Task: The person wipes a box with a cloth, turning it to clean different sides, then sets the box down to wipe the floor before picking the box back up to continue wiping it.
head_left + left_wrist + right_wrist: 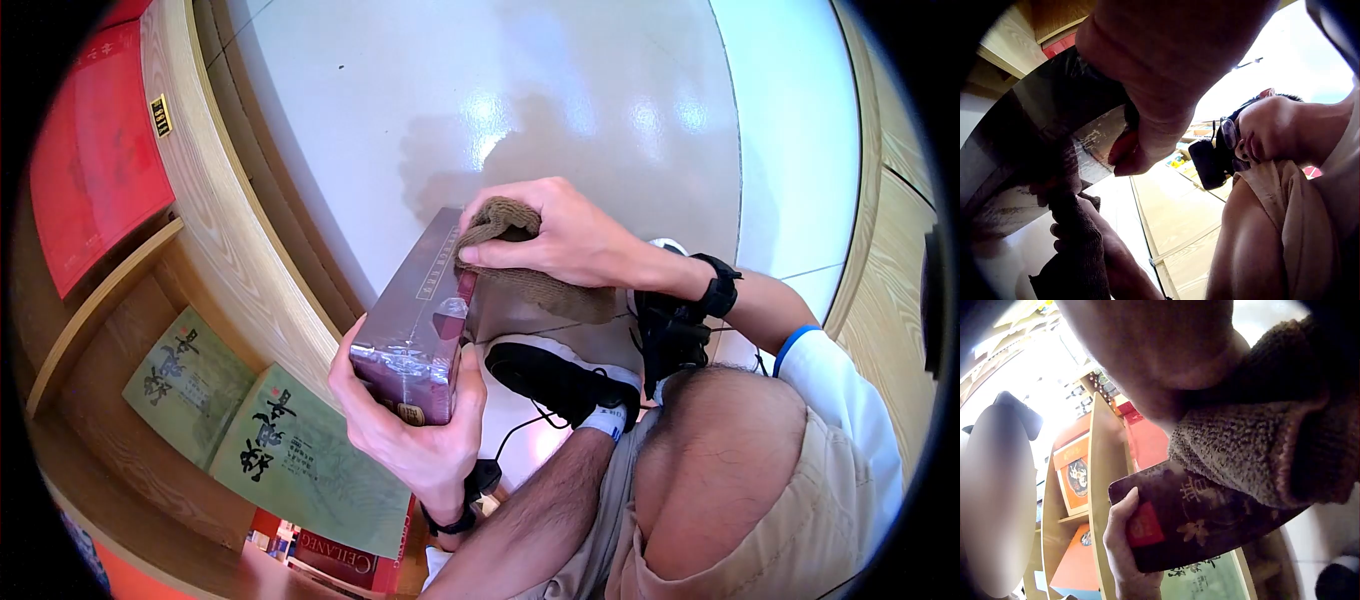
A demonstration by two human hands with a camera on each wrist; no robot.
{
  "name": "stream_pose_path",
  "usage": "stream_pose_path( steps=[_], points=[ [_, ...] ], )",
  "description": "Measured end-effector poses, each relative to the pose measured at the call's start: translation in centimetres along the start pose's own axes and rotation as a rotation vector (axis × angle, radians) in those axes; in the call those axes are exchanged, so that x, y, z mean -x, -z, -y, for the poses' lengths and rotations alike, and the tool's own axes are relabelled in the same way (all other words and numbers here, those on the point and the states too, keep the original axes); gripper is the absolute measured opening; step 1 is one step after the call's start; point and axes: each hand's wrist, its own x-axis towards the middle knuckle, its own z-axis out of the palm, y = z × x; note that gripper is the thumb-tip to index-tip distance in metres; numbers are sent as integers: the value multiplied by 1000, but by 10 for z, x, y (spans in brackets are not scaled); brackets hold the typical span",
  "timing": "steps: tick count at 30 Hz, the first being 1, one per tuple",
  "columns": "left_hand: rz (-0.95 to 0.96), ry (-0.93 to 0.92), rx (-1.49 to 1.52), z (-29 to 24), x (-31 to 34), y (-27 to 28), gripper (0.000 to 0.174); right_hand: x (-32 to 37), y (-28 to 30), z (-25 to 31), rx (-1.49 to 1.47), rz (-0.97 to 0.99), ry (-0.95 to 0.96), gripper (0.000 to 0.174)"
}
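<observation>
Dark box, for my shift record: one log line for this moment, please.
left hand: grips dark box | right hand: pinches brown cloth at box's edge | green boxes: on shelf

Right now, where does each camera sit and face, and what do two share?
On the head: looking down at left hand, right hand, box and cloth; legs show.
On left wrist: angled up past the box; both hands and head show.
On right wrist: across cloth toward shelves; both hands and head show.
Wrist views share box and cloth.
</observation>
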Motion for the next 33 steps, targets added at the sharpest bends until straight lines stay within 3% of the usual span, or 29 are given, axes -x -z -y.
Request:
stream_pose_path(
  steps=[18, 20, 33],
  points=[
    [35, 71, 76, -5, 0, 2, 68, 9, 14, -13, 112, 32, -24, 26],
    [8, 5, 18, 0, 0, 1, 78, 8, 15, -13, 110, 20, -45, 26],
    [13, 11, 31, 1, 0, 0, 80, -11, 11, 10, 75, 5, -4, 28]
  ],
)
